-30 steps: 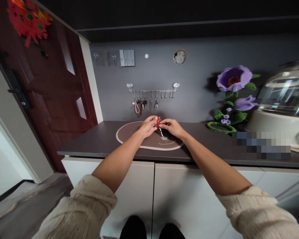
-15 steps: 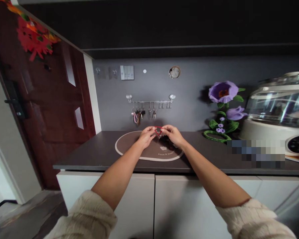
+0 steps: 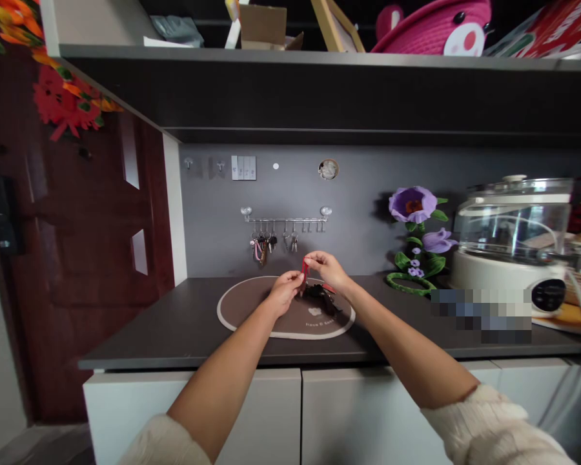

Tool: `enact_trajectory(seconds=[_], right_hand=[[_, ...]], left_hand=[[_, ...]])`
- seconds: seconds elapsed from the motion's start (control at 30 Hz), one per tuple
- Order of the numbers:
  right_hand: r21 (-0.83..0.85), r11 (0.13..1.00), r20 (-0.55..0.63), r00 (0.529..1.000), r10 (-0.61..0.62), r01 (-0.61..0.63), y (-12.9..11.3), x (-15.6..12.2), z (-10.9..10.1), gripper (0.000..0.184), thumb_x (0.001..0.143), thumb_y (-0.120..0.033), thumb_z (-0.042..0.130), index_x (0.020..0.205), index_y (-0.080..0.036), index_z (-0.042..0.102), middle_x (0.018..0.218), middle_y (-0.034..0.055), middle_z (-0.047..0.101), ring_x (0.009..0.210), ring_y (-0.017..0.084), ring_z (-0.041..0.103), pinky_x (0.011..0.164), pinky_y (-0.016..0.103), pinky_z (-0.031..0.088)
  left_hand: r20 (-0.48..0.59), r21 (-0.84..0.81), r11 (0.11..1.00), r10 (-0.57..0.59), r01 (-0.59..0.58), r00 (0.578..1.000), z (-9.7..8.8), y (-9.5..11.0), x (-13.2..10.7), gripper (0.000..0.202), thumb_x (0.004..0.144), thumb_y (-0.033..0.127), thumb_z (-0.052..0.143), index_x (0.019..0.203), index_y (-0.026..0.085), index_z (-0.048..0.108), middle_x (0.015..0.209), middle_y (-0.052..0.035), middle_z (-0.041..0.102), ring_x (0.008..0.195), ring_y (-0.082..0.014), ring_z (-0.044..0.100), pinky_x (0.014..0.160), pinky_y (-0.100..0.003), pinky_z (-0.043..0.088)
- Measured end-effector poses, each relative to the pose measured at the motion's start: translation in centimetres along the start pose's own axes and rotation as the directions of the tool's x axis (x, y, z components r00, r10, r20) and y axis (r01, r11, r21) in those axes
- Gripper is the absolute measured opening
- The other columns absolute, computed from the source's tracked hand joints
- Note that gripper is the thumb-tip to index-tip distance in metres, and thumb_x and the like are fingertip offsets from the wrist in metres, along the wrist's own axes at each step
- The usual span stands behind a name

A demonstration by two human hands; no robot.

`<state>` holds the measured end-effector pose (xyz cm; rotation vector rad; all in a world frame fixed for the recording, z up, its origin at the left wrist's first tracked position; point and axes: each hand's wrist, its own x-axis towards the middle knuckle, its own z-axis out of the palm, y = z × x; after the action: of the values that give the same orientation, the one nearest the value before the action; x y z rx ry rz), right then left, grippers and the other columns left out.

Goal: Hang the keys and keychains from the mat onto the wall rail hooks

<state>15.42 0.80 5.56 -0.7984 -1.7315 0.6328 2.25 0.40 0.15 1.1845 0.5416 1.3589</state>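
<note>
A thin red cord [image 3: 304,265] is stretched between my two hands above the brown oval mat [image 3: 249,311]. My left hand [image 3: 285,289] pinches its lower end, and my right hand [image 3: 327,270] grips the upper end with thumb and fingertips. Something small hangs at my left fingertips, too small to make out. Under my right hand a dark bunch of what look like keys [image 3: 323,298] lies on the mat, with a bit of red beside it. On the wall beyond is a hook rail [image 3: 285,220] carrying several hanging keys [image 3: 261,247].
The mat lies on a dark counter [image 3: 164,323] over white cabinets. To the right stand purple knitted flowers [image 3: 413,205] and a white appliance with a clear top [image 3: 508,258]. A dark shelf [image 3: 290,97] overhangs the counter, and a dark red door [image 3: 77,284] is at left.
The view has tilted up, so the shelf's contents show. The red cord, spread in a loop between my hands before, is now drawn upright, right hand higher than left. The dark bunch shows more.
</note>
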Motion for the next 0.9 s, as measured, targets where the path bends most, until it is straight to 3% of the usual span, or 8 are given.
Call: enact_trajectory(seconds=[0.13, 0.27, 0.47, 0.7, 0.9], right_hand=[[-0.034, 0.999, 0.035, 0.999, -0.011, 0.012, -0.7, 1.2, -0.2, 0.025, 0.063, -0.037, 0.059, 0.073, -0.015, 0.056, 0.066, -0.0016, 0.056, 0.062, 0.009, 0.049, 0.068, 0.025, 0.041], [-0.081, 0.996, 0.065, 0.998, -0.027, 0.032, -1.4, 2.7, -0.7, 0.024, 0.063, -0.037, 0.060, 0.072, -0.014, 0.057, 0.066, -0.0013, 0.057, 0.062, 0.009, 0.049, 0.068, 0.026, 0.040], [-0.182, 0.982, 0.030, 0.998, -0.049, 0.054, -1.8, 6.2, -1.9, 0.017, 0.064, -0.030, 0.059, 0.070, -0.014, 0.057, 0.064, -0.0015, 0.057, 0.062, 0.009, 0.048, 0.067, 0.025, 0.039], [-0.341, 0.939, -0.051, 0.997, -0.062, 0.041, -1.1, 10.4, -3.2, 0.007, 0.066, -0.021, 0.057, 0.067, -0.013, 0.057, 0.058, -0.0015, 0.055, 0.055, 0.008, 0.047, 0.060, 0.022, 0.039], [-0.518, 0.855, -0.137, 0.989, -0.063, -0.018, -0.5, 12.3, -3.3, 0.010, 0.071, -0.016, 0.052, 0.074, -0.013, 0.061, 0.064, 0.0007, 0.060, 0.058, 0.008, 0.051, 0.063, 0.021, 0.041]], left_hand=[[-0.046, -0.020, 1.000, -0.002, 0.001, 0.999, 0.1, 0.2, -0.1, 0.025, 0.060, 0.033, 0.068, 0.076, 0.018, 0.056, 0.071, 0.0014, 0.058, 0.065, -0.0079, 0.054, 0.066, -0.023, 0.039], [-0.187, -0.005, 1.000, -0.015, 0.014, 0.982, -0.4, 0.0, 0.2, 0.026, 0.066, 0.039, 0.061, 0.075, 0.016, 0.055, 0.075, -0.0024, 0.061, 0.068, -0.0096, 0.056, 0.066, -0.023, 0.041], [-0.377, 0.121, 0.992, 0.026, 0.021, 0.926, -1.0, -0.9, 1.3, 0.028, 0.068, 0.040, 0.058, 0.065, 0.012, 0.052, 0.059, -0.0009, 0.056, 0.049, -0.0069, 0.050, 0.049, -0.020, 0.037], [-0.391, 0.155, 0.987, 0.011, 0.054, 0.921, -0.9, -1.4, 1.6, 0.020, 0.073, 0.024, 0.054, 0.058, 0.011, 0.050, 0.050, 0.0010, 0.051, 0.041, -0.0046, 0.044, 0.046, -0.019, 0.035], [-0.374, 0.189, 0.979, 0.002, 0.075, 0.927, -0.6, -1.2, 1.5, 0.018, 0.075, 0.019, 0.050, 0.058, 0.011, 0.050, 0.049, 0.0019, 0.050, 0.039, -0.0041, 0.043, 0.045, -0.019, 0.034]])
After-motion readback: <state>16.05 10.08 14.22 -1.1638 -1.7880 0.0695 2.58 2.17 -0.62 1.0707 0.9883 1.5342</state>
